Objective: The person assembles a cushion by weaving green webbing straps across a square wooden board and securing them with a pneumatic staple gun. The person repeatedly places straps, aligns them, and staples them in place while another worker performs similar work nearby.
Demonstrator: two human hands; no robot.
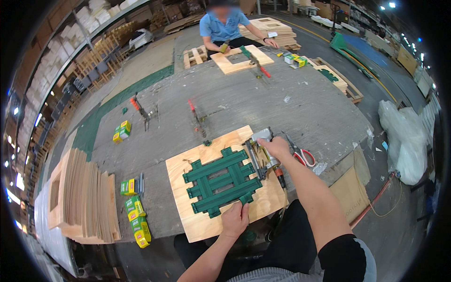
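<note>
A plywood panel (199, 229) lies tilted at the table's near edge in front of me. Green webbing straps (221, 164) cross each other over its cut-out opening in a woven lattice. My left hand (235, 220) is closed at the lattice's near edge, pinching the end of a green strap between thumb and fingers. The right hand (278, 148) is wrapped round a silver staple gun (262, 136), which rests at the panel's right side by the strap ends. An air hose runs from the gun down toward my lap. Red-handled scissors (305, 157) lie just right of it.
Stacked plywood frames (89, 202) stand at left, beside several yellow-green boxes (134, 207). Red-handled tools (136, 104) lie mid-table. Across the table a person in a blue shirt (223, 28) works on another wooden frame (230, 66). A plastic-wrapped bundle (404, 141) stands on the floor at right.
</note>
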